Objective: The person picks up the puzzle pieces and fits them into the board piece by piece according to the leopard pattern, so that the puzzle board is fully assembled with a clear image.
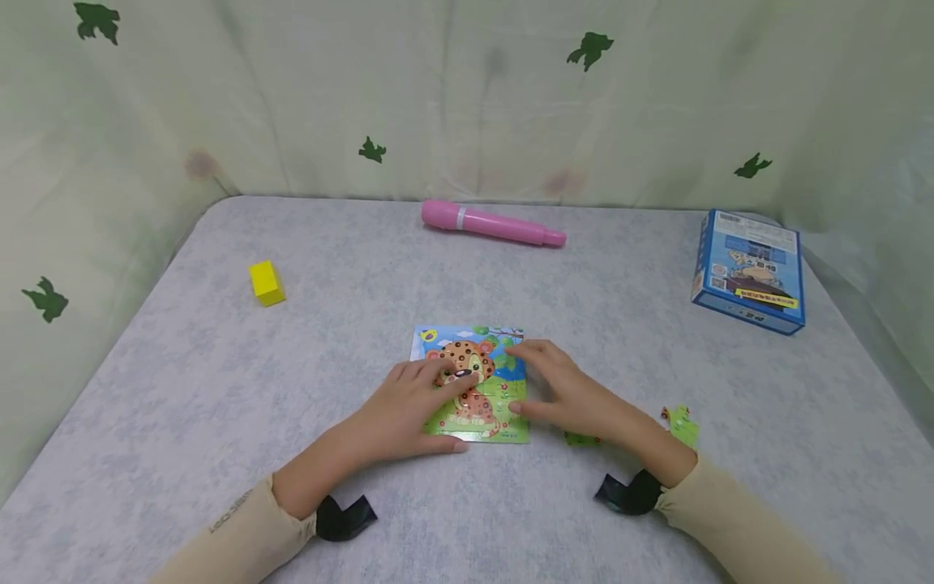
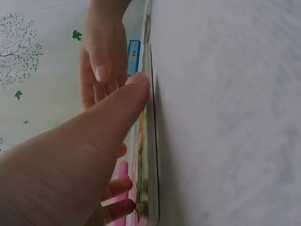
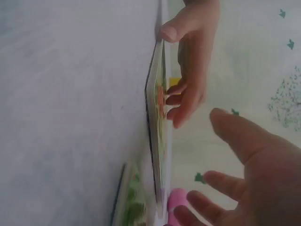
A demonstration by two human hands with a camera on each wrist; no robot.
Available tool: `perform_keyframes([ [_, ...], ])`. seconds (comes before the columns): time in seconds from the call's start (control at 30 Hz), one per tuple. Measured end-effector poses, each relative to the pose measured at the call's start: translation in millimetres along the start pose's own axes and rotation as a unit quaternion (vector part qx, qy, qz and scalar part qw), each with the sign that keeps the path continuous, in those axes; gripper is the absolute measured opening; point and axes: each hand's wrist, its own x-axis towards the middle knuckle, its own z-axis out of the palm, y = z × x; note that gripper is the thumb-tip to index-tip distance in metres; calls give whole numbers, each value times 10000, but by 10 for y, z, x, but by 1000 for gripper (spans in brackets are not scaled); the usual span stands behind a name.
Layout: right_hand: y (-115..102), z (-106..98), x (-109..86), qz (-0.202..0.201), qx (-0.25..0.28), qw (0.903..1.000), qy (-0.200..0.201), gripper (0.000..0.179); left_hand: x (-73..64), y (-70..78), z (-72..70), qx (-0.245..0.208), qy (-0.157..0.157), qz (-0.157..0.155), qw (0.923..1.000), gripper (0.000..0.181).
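Far left on the table (image 1: 146, 454): a yellow block (image 1: 267, 283), well apart from your hands. Next, your left hand (image 1: 409, 412), extended from a beige sleeve (image 1: 244, 527) with a black strap (image 1: 344, 519) at the wrist; its fingers are spread wide over the picture puzzle (image 1: 477, 412), thumb at the near edge, fingertips at the printed face. You grip nothing there; whether every fingertip touches, cannot tell. The puzzle lies flat before you, mid-table, showing a spotted leopard on grass under blue sky. Beyond it, near the table's back edge, a pink marker (image 1: 503, 228) lies slightly aslant. Your right hand (image 1: 576, 393) is at the puzzle's right edge, thumb and fingers wide apart, holding nothing; contact with the edge, cannot tell. Just beside that hand, partly hidden by it, lies a green puzzle piece (image 1: 581, 440); a second loose piece (image 1: 680, 422) lies farther right, beside your wrist. Far right, toward the back: a blue box (image 1: 750, 272).
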Motion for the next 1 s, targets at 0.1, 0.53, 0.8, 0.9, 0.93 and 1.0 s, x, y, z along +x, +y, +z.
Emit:
perform_keyframes([
  [0.1, -9, -84, -147, 51, 170, 9996, 240, 69, -61, -46, 0, -317, 188, -10, 9993, 81],
  [0.53, 117, -168, -650, 178, -235, 9968, 743, 82, -381, -211, -31, -1029, 351, -867, 9903, 86],
  [0.8, 250, -114, -701, 591, -616, 9956, 395, 78, -418, -268, -10, -1144, 392, -871, 9888, 83],
  [0.9, 297, -100, -701, 621, -757, 9945, 364, 73, -425, -277, -11, -1158, 406, -835, 9889, 82],
  [0.93, 309, -97, -701, 611, -756, 9946, 373, 70, -428, -279, -12, -1162, 407, -833, 9889, 82],
  [1.0, 325, -91, -700, 562, -750, 9948, 389, 66, -435, -286, -11, -1172, 402, -837, 9888, 81],
])
